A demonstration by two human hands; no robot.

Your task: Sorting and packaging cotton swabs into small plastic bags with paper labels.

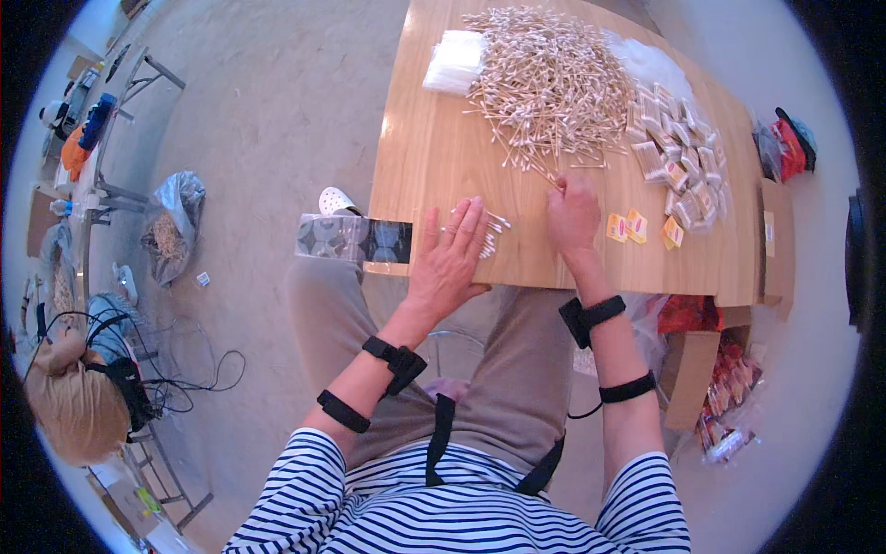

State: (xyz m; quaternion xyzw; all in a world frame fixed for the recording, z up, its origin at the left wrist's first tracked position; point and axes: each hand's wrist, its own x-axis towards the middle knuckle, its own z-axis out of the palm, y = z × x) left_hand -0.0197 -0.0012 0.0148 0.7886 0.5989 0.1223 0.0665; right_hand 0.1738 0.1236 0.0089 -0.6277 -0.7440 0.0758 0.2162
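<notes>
Head view, seated person at a wooden tabletop (434, 157), both forearms coming in from the lower edge.

Left hand (449, 258): laid flat, palm down, fingers spread apart and clamped on nothing. It rests near the front edge, with a small bunch of cotton swabs (489, 235) touching its fingertips on the right side. I count roughly 5 or 6 in the bunch (too small to be sure). Their long axes run mostly away from the person, a little tilted to the right.

Right hand (572, 214): fingers drawn together at the near fringe of the big swab pile (549, 88). I judge it is pinching 1 or more swabs at the tips, but the hand covers the contact, so I cannot tell for certain.

Key relation: the big pile lies straight ahead of the right hand, touching it, and well apart from the left. The right hand is plainly nearer. The small bunch sits between the 2 hands, closer to the left.

Around them: stack of clear bags (454, 60) at the pile's left far side; filled swab packets (674, 157) to the right of the pile; 3 yellow-orange labels (637, 226) just right of the right hand. A dark patterned strip (355, 238) overhangs the tabletop's front left corner.
</notes>
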